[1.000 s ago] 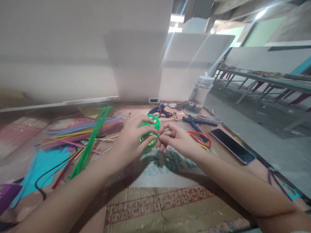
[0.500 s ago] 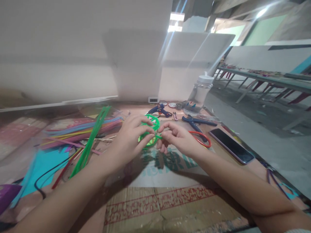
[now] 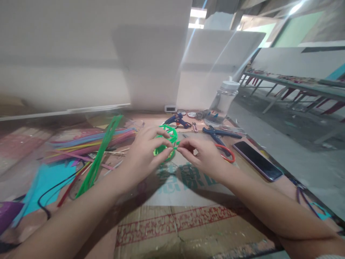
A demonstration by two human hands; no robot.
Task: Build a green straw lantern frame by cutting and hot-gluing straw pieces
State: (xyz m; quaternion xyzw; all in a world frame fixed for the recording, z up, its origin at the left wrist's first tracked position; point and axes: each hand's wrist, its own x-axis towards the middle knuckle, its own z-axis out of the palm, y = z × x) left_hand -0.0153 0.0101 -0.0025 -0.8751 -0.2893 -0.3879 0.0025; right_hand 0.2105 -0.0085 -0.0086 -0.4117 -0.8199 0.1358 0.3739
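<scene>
A small openwork frame of bright green strips (image 3: pixel 170 133) stands in front of me, partly hidden behind the fingers of my left hand (image 3: pixel 149 145). That hand is closed, thumb and fingertips pinched at the near edge of the green frame. From the other side my right hand (image 3: pixel 203 151) pinches the short green end sticking out of it, thumb against forefinger. The two sets of fingertips almost meet. Under them lies a white sheet with teal printed characters (image 3: pixel 172 180), on cardboard (image 3: pixel 175 230).
To the left lie a bundle of green strips (image 3: pixel 101 154), several coloured strips (image 3: pixel 91 140) and a blue sheet (image 3: pixel 51 183). A glue gun (image 3: pixel 178 120), blue-handled cutters (image 3: pixel 221 133), a water bottle (image 3: pixel 223 100), a red ring-shaped handle (image 3: pixel 229 155) and a phone (image 3: pixel 257 160) sit beyond and right.
My right hand has turned and its lower fingers have curled in, with thumb and forefinger now pinching the green end. My left hand stays nearly in place. The view has shifted slightly.
</scene>
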